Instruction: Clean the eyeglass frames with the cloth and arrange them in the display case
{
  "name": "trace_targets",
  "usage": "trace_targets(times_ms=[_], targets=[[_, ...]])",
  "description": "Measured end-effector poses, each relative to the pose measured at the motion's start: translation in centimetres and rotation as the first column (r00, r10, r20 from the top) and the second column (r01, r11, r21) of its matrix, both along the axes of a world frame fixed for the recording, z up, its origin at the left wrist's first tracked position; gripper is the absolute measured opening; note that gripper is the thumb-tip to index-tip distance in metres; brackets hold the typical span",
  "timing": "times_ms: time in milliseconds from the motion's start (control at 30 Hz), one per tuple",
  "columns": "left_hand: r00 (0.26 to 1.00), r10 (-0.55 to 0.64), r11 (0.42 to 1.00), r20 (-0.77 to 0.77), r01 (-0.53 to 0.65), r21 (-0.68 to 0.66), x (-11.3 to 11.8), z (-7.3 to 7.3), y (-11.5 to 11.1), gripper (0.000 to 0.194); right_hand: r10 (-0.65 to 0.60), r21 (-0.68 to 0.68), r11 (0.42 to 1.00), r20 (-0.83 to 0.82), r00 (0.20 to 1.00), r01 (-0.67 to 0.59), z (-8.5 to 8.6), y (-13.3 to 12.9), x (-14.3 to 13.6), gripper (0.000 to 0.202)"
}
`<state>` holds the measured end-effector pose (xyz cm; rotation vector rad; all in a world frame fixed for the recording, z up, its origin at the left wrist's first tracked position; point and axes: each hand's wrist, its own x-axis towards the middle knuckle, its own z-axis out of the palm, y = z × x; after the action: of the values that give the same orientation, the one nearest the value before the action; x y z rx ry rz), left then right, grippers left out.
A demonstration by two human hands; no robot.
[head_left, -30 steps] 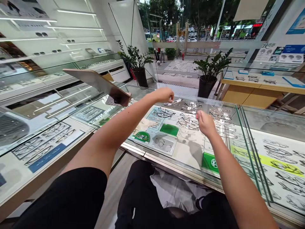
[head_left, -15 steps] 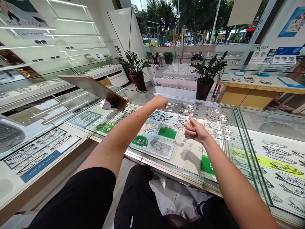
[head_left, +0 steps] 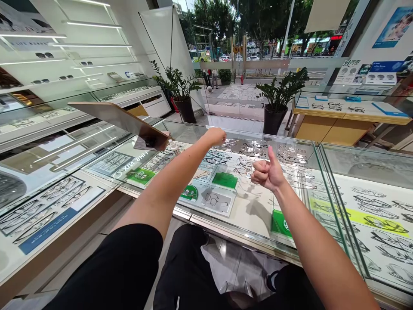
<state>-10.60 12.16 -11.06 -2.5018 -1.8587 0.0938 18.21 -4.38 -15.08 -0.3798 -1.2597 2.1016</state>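
Note:
My left arm stretches forward over the glass display case (head_left: 300,144), and my left hand (head_left: 215,136) is closed near its far edge. The fingers curl away from me, so anything inside them is hidden. Farther right and closer to me, my right hand (head_left: 267,172) makes a fist with the thumb pointing up; nothing shows in it. Beneath the hands, eyeglasses (head_left: 217,157) lie in rows inside the case. A green card (head_left: 225,180) and a grey tray holding one pair of eyeglasses (head_left: 214,200) sit between my arms.
A tilted wooden-edged board (head_left: 119,122) and a small white bottle (head_left: 173,147) stand on the left. Another glass case (head_left: 380,172) adjoins on the right. Beyond the counter are two potted plants (head_left: 184,97) and glass doors (head_left: 238,56). My knees are close to the counter front.
My right thumb has straightened upward, and the right hand has turned and shifted slightly right. My left hand stays closed in nearly the same place. The whole view has shifted a little.

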Motion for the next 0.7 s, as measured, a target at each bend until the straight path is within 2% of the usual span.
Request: trace_targets(times_ms=[133,200,300,467,567,700], targets=[[0.999,0.026,0.999,-0.035,-0.027,-0.018,0.5,-0.4,0.8,0.022,0.008,0.013,1.000,0.013,1.000,-0.008,0.4,-0.4,-0.3,0.082],[0.998,0.034,0.999,-0.052,-0.035,-0.030,0.6,-0.5,1.1,0.023,-0.033,0.009,0.999,-0.020,0.999,0.033,0.2,-0.3,-0.5,0.080],[0.997,0.038,0.998,-0.069,-0.041,-0.043,0.7,-0.6,1.3,0.023,-0.171,-0.065,0.984,-0.119,0.978,0.164,-0.2,0.1,-0.5,0.081],[0.997,0.041,0.999,-0.060,-0.042,-0.027,0.8,-0.3,0.7,0.020,-0.422,-0.192,0.902,-0.216,0.880,0.386,-0.4,0.9,0.5,0.077],[0.999,0.032,0.999,-0.019,-0.031,0.016,0.8,0.4,0.1,0.023,-0.489,-0.212,0.869,-0.226,0.843,0.447,-0.7,1.2,1.0,0.073],[0.997,0.010,0.995,0.078,-0.018,0.099,0.7,2.5,-0.6,0.021,-0.522,-0.201,0.851,-0.214,0.826,0.485,-1.3,1.6,1.2,0.071]])
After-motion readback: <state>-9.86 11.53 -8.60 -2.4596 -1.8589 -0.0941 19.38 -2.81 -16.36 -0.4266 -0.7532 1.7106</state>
